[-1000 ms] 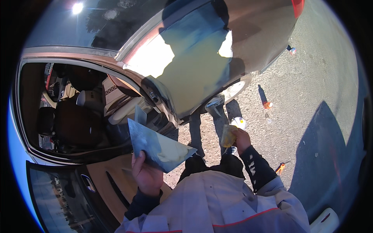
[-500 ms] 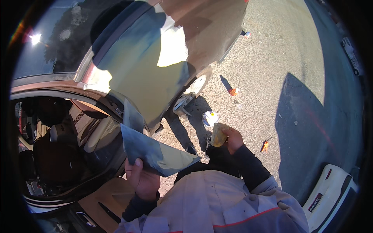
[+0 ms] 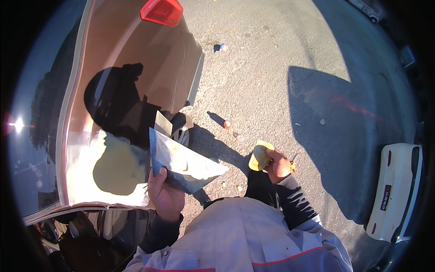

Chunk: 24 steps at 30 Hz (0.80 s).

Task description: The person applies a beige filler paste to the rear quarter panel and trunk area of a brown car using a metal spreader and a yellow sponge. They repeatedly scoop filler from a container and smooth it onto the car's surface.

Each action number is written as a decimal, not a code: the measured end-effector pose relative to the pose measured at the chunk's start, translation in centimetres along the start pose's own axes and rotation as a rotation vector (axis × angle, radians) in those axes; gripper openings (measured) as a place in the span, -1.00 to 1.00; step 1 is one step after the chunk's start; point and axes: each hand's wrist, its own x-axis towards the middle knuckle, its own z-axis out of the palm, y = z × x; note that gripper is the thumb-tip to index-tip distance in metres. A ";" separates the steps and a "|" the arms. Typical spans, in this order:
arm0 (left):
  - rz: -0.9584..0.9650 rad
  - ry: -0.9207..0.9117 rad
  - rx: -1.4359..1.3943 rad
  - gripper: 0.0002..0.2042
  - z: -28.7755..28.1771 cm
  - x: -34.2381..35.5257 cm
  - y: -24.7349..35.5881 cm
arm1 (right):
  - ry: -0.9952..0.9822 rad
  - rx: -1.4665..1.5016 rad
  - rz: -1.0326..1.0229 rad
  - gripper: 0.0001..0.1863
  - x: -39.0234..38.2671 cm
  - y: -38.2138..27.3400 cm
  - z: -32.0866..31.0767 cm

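My left hand (image 3: 166, 197) grips the lower left edge of a flat, roughly triangular blue-grey sheet (image 3: 156, 149), thumb on top. Pale cream paste is smeared across its face. Behind its upper edge a second pale flat piece (image 3: 163, 123) sticks up; I cannot tell whether it is joined to the sheet. My right hand (image 3: 278, 167) pinches a yellowish, smeared putty spreader (image 3: 258, 157) between thumb and fingers, apart from the sheet. Left of the sheet, a brown car's side panel (image 3: 136, 45) carries a yellowish filler patch (image 3: 115, 170), partly in my shadow.
A red tail light (image 3: 162, 11) marks the brown car's far end. On the gritty ground stand a small orange-red container (image 3: 227, 124) and a blue-and-white can (image 3: 222, 47). An orange-handled tool (image 3: 293, 167) is partly hidden by my right hand. A white car (image 3: 392, 190) stands at right.
The view has swung toward the car's rear, so its tail light now shows and the window opening sits lower. Both hands keep their hold; the right hand with the spreader is slightly farther right.
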 end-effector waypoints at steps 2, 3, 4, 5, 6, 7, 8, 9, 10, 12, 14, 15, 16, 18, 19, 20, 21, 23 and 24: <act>-0.087 -0.053 -0.053 -0.59 4.7 4.4 -3.6 | 0.029 -0.011 -0.031 -0.65 1.5 -5.3 -2.6; -0.131 0.002 -0.033 -0.60 7.1 6.4 -5.3 | 0.025 -0.023 -0.056 -0.63 1.9 -8.1 -3.5; -0.151 0.004 -0.014 -0.62 9.4 8.3 -6.6 | 0.049 -0.044 -0.071 -0.61 2.5 -11.2 -4.3; -0.168 0.013 0.001 -0.63 11.4 10.1 -7.8 | 0.028 -0.017 -0.109 -0.61 3.1 -13.8 -4.7; -0.183 0.028 0.017 -0.65 13.4 11.7 -8.8 | -0.004 0.006 -0.159 -0.62 3.8 -16.5 -5.0; -0.191 -0.022 0.009 -0.69 15.2 13.2 -9.8 | -0.017 0.008 -0.193 -0.63 4.6 -19.1 -5.2; -0.180 -0.098 -0.008 -0.74 16.9 14.9 -10.7 | -0.071 0.025 -0.256 -0.63 5.7 -21.6 -5.1; -0.188 -0.079 -0.045 -0.74 18.5 16.8 -11.6 | -0.099 0.032 -0.296 -0.65 6.9 -23.8 -4.9; -0.163 -0.104 -0.091 -0.75 20.0 18.7 -12.4 | -0.108 0.045 -0.333 -0.67 8.2 -25.7 -4.4; -0.111 -0.153 -0.146 -0.73 22.4 22.6 -13.7 | -0.116 0.073 -0.354 -0.70 10.9 -28.9 -3.2; -0.051 -0.190 -0.156 -0.73 24.7 26.9 -14.7 | -0.094 0.072 -0.296 -0.70 14.5 -31.6 -1.5; -0.015 -0.168 -0.132 -0.72 25.7 29.2 -15.3 | -0.098 0.074 -0.280 -0.70 16.4 -33.1 -0.6; 0.022 -0.147 -0.111 -0.71 26.7 31.7 -15.9 | -0.118 0.054 -0.275 -0.69 18.4 -34.6 0.4; 0.096 -0.115 -0.089 -0.69 28.8 37.0 -17.1 | -0.121 0.007 -0.244 -0.68 23.1 -38.0 2.6; 0.139 -0.103 -0.090 -0.67 29.8 39.8 -17.6 | -0.125 -0.031 -0.245 -0.66 25.5 -39.8 3.9; 0.185 -0.098 -0.106 -0.66 30.8 43.1 -17.9 | -0.137 -0.064 -0.253 -0.65 28.1 -41.9 5.4; 0.231 -0.105 -0.071 -0.63 32.0 46.3 -18.2 | -0.124 -0.093 -0.248 -0.63 30.3 -44.0 6.8; 0.245 -0.090 -0.063 -0.63 34.3 52.5 -17.7 | -0.173 -0.081 -0.228 -0.63 34.8 -48.2 10.2; 0.225 -0.092 -0.095 -0.64 35.4 55.2 -17.2 | -0.247 -0.063 -0.234 -0.64 37.2 -50.4 11.8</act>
